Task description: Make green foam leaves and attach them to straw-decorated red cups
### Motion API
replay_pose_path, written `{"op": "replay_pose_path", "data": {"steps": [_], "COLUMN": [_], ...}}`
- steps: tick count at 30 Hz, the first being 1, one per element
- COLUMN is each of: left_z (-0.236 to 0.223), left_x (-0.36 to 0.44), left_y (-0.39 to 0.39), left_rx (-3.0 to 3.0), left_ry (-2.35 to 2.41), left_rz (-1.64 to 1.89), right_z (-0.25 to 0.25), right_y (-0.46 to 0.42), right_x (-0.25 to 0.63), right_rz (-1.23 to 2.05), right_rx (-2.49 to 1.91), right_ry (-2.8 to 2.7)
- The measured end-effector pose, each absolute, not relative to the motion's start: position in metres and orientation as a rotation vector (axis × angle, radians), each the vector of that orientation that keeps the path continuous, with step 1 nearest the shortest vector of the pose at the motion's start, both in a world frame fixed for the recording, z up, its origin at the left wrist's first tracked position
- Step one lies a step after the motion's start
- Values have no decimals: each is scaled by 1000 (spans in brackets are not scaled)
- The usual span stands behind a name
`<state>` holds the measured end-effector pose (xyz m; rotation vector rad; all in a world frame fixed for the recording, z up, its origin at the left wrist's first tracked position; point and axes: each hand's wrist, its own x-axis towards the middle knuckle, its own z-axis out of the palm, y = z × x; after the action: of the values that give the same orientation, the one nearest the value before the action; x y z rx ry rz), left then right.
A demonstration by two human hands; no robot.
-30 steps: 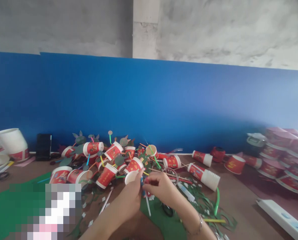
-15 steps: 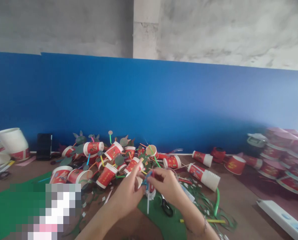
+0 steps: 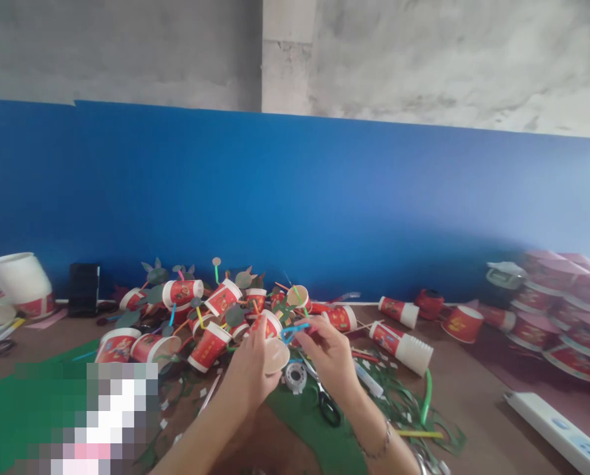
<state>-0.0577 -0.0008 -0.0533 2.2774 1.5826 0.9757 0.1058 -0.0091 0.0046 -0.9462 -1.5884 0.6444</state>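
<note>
My left hand (image 3: pixel 248 373) is closed around a paper cup (image 3: pixel 278 357), its pale opening turned toward me. In my right hand (image 3: pixel 328 346), a bent blue drinking straw (image 3: pixel 295 331) is pinched between thumb and fingers, just above the cup's rim. Below the hands a roll of tape (image 3: pixel 295 377) rests beside a pair of scissors (image 3: pixel 328 408) with black handles. Under them lies a sheet of green paper (image 3: pixel 305 422).
Red paper cups with straws and paper pieces (image 3: pixel 210 346) are heaped behind my hands. A nested cup stack (image 3: pixel 414 353) lies to the right among green scraps (image 3: pixel 404 396). At far right are a white power strip (image 3: pixel 557 425) and piled red tubs (image 3: pixel 577 330).
My hands were together over the tape roll with the blue straw and a white strip below. Now they are apart, the left gripping the cup, the right holding the straw.
</note>
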Motion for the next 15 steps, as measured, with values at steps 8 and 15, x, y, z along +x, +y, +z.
{"op": "replay_pose_path", "data": {"steps": [8,15], "left_z": [-44,-36], "left_x": [-61,-60], "left_y": [-9,-11], "left_rx": [2162,2019], "left_ry": [1136,1036], "left_rz": [1045,1016], "right_z": [10,4], "right_y": [-11,-9], "right_x": [111,109], "right_rz": [544,583], "right_rx": [-888,-872], "right_ry": [-1850,-1912]}}
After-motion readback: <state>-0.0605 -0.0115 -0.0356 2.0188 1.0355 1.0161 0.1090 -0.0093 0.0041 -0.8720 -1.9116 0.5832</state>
